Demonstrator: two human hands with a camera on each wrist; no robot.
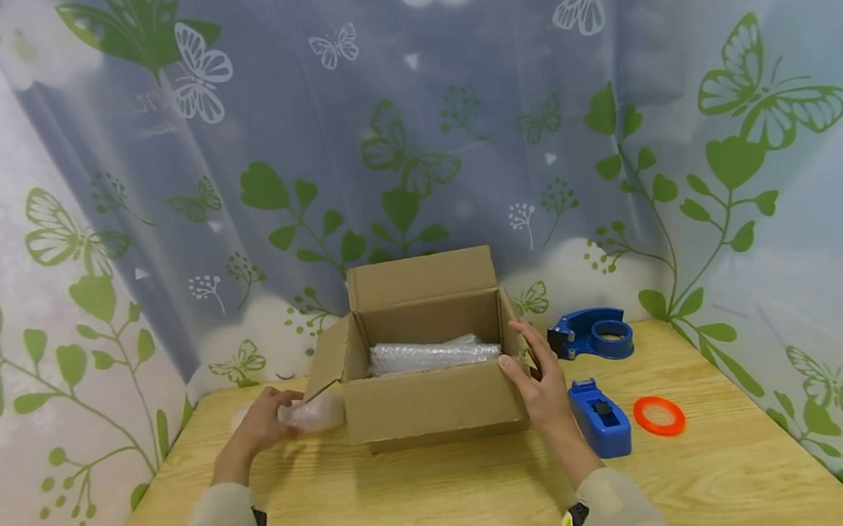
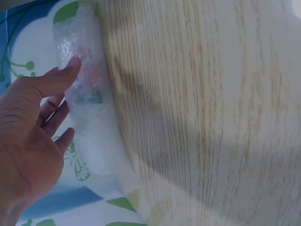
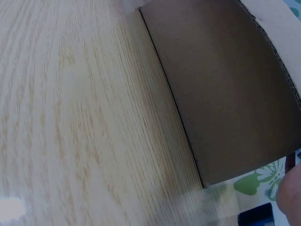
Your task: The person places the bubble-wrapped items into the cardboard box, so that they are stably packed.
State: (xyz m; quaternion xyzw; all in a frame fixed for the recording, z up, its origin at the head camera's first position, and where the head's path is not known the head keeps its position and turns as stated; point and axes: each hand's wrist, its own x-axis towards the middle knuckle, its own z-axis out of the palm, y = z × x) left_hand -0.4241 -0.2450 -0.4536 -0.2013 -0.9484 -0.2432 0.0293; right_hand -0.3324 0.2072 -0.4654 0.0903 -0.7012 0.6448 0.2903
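Observation:
An open cardboard box (image 1: 433, 400) stands mid-table with a bubble-wrap pad (image 1: 433, 354) lying inside. My left hand (image 1: 278, 411) grips a bubble-wrapped bundle (image 1: 317, 412) on the table just left of the box, under its left flap. In the left wrist view the thumb (image 2: 70, 68) presses the front of the bundle (image 2: 89, 122) and the fingers curl behind it. My right hand (image 1: 517, 348) lies flat with straight fingers against the box's right wall. The right wrist view shows that box (image 3: 225, 94); only an edge of the hand shows at its lower right corner.
A blue tape dispenser (image 1: 595, 333) sits at the back right. A second blue dispenser (image 1: 601, 418) and an orange ring (image 1: 659, 415) lie right of my right hand. The wooden table (image 1: 443, 503) is bare in front. A printed curtain hangs close behind and at both sides.

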